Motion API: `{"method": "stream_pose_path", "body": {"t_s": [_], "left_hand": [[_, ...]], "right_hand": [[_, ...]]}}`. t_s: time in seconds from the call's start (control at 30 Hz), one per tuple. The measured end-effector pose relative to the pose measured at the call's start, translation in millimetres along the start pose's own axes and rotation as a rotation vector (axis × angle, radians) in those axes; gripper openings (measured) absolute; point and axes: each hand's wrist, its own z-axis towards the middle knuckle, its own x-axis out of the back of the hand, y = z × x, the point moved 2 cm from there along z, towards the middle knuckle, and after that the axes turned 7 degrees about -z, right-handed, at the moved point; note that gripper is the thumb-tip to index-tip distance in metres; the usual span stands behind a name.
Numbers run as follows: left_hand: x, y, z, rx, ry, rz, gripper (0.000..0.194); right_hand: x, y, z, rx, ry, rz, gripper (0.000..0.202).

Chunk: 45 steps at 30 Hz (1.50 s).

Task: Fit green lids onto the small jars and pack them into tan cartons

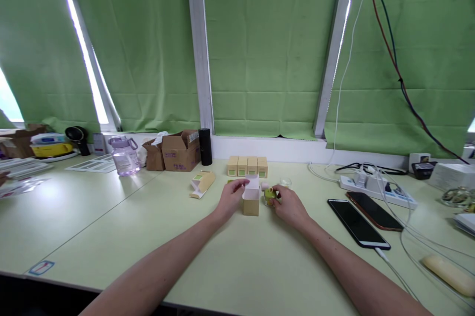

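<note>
A small tan cardboard box (251, 206) stands upright in front of me, its white-lined top open and the lid flap raised. My left hand (233, 197) is closed on the left side of this box, near the flap. Just right of the box, my right hand (288, 205) grips a small round yellow-green object (270, 196); its exact kind is too small to tell. A clear glass cup (285, 182) is behind that hand. Several closed tan boxes (242, 166) with green labels stand in a row farther back. Another tan box (202, 184) lies on its side to the left.
Two phones (358, 223) and a power strip (378, 190) with trailing white cables lie to the right. Back left are an open brown carton (181, 152), a black cylinder (205, 147) and a purple water bottle (125, 156). Another person's fingers (3, 177) show at the far left edge.
</note>
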Motion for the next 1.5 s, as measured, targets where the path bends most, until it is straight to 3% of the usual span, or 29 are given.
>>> {"method": "stream_pose_path", "body": {"t_s": [0.33,0.6,0.77,1.13,1.5], "left_hand": [[1.6,2.1,-1.5,0.085,0.016,-0.042,0.029],[0.4,-2.8,1.0,0.124,-0.036,-0.106,0.036],[0.4,-5.6,2.1,0.111,-0.07,-0.146,0.041],[-3.2,-3.7,1.3,0.074,-0.156,-0.15,0.04],[-4.7,0.5,-1.1,0.111,-0.159,-0.156,0.045]], "right_hand": [[-6.4,5.0,1.0,0.05,0.052,0.032,0.028],[10.4,4.4,5.4,0.055,0.384,0.366,0.031],[21.0,-6.7,0.3,0.092,0.497,0.524,0.033],[16.3,-34.9,-15.0,0.387,0.453,0.433,0.029],[14.0,-22.9,-10.0,0.358,0.397,0.378,0.03]]}}
